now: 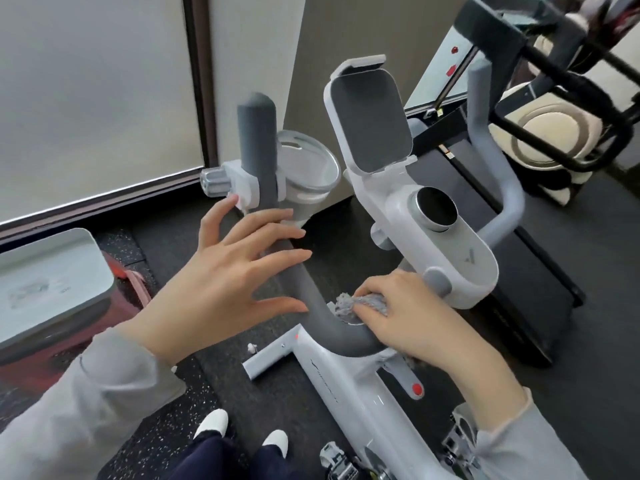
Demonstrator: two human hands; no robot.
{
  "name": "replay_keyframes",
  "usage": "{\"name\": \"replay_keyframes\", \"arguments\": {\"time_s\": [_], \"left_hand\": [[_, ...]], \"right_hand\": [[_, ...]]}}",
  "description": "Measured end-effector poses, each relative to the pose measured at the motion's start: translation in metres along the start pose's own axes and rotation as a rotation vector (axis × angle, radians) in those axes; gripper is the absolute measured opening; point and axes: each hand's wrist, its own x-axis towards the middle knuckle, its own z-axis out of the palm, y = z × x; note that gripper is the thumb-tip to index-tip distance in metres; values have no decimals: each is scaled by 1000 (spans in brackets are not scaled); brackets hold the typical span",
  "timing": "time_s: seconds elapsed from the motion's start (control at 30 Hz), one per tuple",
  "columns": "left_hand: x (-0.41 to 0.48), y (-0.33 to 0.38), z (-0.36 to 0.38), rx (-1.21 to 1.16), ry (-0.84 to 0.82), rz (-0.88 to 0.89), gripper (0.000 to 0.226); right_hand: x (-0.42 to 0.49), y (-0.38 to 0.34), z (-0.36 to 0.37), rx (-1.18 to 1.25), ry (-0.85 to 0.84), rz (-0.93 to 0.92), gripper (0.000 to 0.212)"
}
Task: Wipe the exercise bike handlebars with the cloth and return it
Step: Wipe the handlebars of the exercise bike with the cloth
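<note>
The white exercise bike (446, 237) fills the middle of the view. Its grey padded left handlebar (258, 147) rises upright, then curves down to the stem. My right hand (408, 313) grips a grey fluffy cloth (360, 303) against the low bend of that bar, beside the console. My left hand (228, 271) is over the middle of the same bar, fingers spread and straight, holding nothing. Whether it touches the bar is unclear. The right handlebar (502, 188) curves up behind the console.
A clear cup holder (308, 168) and a knob clamp (221, 181) sit on the left bar. A tablet holder (367, 116) stands above the console. A pale lidded box (52, 282) lies at the left, a treadmill (540, 271) at the right, black gym equipment (568, 81) behind.
</note>
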Motion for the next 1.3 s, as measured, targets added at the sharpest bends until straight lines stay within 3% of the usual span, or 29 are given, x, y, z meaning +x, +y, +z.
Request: {"name": "replay_keyframes", "arguments": {"time_s": [0.2,0.4,0.63,0.73,0.83,0.97,1.03,1.1,1.2,1.3], "left_hand": [[15,-26,-22,121,-55,129,56],[18,-37,-28,101,-76,195,48],[23,-43,-36,144,-67,217,61],[24,-45,-39,148,-66,216,66],[23,-46,-40,145,-82,200,66],[22,-46,-36,136,-88,199,63],[22,-46,-34,124,-86,194,60],[21,-46,-32,114,-77,188,58],[21,-47,-28,109,-52,193,56],[19,-47,-26,114,-41,189,55]], "right_hand": [[-1,-35,16,165,50,128,25],[8,-59,30,481,321,274,20],[35,-93,24,743,527,212,13],[49,-107,18,758,537,121,17],[42,-106,19,719,517,68,36],[13,-91,25,522,561,45,16],[-9,-77,33,553,672,76,21],[-33,-60,45,662,890,134,27],[-49,-24,66,772,1250,358,28],[-41,7,79,854,1403,551,28]]}}
